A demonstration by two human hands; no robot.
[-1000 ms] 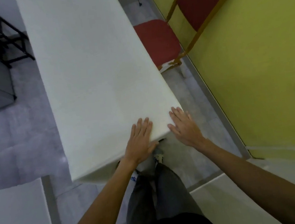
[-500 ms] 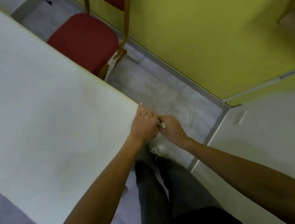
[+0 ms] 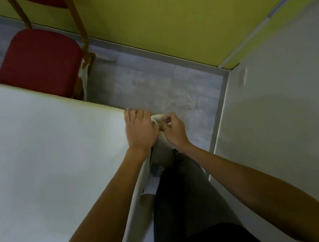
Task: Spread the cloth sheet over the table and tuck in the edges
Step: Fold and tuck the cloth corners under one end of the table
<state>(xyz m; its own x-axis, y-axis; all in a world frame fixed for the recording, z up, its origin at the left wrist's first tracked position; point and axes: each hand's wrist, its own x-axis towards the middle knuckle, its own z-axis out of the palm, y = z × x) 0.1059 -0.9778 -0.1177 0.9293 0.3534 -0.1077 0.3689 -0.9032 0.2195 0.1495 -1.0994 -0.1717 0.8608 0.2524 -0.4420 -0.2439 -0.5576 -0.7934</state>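
Observation:
A white cloth sheet (image 3: 45, 153) lies flat over the table and fills the left half of the head view. At the table's near right corner my left hand (image 3: 138, 130) presses down on the sheet's edge with its fingers curled over it. Just right of it, my right hand (image 3: 172, 129) pinches a bunched fold of the sheet (image 3: 157, 119) that sticks out past the corner. The two hands touch there. Below the corner the sheet hangs down beside my legs, and the table's own edge is hidden under the cloth.
A red padded chair (image 3: 38, 61) with a wooden frame stands against the table's far side. A yellow-green wall (image 3: 163, 21) runs behind it, and a white wall or panel (image 3: 281, 97) stands close on the right. Grey tiled floor (image 3: 150, 86) shows between them.
A second ago both hands lay flat and open on the corner. Since then they have closed together on the sheet's corner, and my head has turned right and moved closer.

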